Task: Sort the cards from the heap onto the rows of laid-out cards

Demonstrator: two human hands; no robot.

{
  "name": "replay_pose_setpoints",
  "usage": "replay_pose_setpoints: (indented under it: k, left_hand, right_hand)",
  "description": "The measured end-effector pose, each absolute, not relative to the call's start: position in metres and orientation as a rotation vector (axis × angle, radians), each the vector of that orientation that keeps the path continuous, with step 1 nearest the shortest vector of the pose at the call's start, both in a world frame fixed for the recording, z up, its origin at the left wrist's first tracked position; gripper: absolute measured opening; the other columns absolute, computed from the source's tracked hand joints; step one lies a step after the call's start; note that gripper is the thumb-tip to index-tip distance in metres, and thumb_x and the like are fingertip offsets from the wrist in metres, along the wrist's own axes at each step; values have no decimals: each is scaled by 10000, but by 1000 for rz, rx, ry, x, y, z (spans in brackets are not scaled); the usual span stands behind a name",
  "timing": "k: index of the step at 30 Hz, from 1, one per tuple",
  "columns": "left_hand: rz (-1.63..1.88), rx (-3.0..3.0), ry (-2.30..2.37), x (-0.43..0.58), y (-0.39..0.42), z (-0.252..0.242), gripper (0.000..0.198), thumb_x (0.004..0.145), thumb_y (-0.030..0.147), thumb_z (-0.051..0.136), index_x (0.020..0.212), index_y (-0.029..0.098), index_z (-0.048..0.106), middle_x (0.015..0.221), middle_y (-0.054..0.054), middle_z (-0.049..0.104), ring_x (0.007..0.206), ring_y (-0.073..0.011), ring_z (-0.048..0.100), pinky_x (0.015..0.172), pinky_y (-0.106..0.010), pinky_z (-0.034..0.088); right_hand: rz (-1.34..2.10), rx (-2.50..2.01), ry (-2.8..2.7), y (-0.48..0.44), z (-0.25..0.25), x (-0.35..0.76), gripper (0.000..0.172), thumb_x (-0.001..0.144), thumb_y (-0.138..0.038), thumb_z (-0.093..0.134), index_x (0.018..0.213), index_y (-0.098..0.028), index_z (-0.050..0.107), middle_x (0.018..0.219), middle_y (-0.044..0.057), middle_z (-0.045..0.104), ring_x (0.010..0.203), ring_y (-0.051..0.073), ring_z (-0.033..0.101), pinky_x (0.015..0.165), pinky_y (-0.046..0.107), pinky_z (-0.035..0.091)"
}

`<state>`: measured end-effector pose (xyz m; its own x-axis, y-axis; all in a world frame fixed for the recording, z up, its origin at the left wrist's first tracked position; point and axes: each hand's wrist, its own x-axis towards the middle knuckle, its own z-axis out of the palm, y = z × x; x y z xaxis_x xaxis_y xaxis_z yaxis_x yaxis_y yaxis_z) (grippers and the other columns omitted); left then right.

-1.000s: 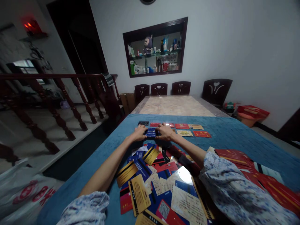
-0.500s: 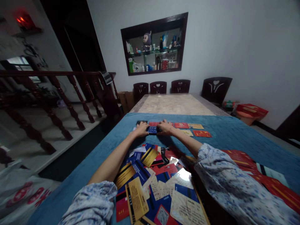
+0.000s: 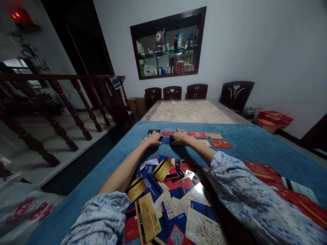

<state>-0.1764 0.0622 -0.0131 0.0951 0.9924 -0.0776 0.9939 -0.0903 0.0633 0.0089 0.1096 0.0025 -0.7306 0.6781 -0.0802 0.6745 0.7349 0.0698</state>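
A blue card (image 3: 166, 140) with pale print lies on the cloth between my two hands. At its left edge, my left hand (image 3: 154, 139) grips it with bent fingers and the thumb against it. My right hand (image 3: 180, 136) holds the opposite edge, its fingers partly hiding a dark patch there. Just beyond my left hand is a black card (image 3: 154, 131), and a red card (image 3: 167, 133) lies behind the blue one. To the right, a red card (image 3: 198, 134), a tan card (image 3: 214, 135) and another red card (image 3: 221, 144) continue the two rows.
A loose heap of overlapping cards (image 3: 166, 197) lies nearer me, under my forearms. More red cards or packets (image 3: 301, 200) are at the right on the blue cloth (image 3: 122, 160). Dark chairs (image 3: 197, 92) stand beyond the bare far tabletop (image 3: 189, 110). A wooden railing (image 3: 74, 112) runs along the left.
The camera view has shifted slightly. Both hands stay at the blue card with hardly any movement, and the card rows and heap look the same.
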Motion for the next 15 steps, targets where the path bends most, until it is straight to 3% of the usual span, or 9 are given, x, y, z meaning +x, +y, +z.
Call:
replay_pose_setpoints:
  k: [15]
  left_hand:
    - [-65, 2293, 2077, -170, 60, -15, 449, 781, 218, 633, 1226, 276, 616, 1327, -118, 553, 1289, -373, 362, 1024, -570, 328]
  right_hand:
    - [31, 1045, 2851, 115, -3, 9, 433, 822, -397, 576, 1192, -208, 700, 1345, 157, 600, 1234, 394, 453, 945, 546, 418]
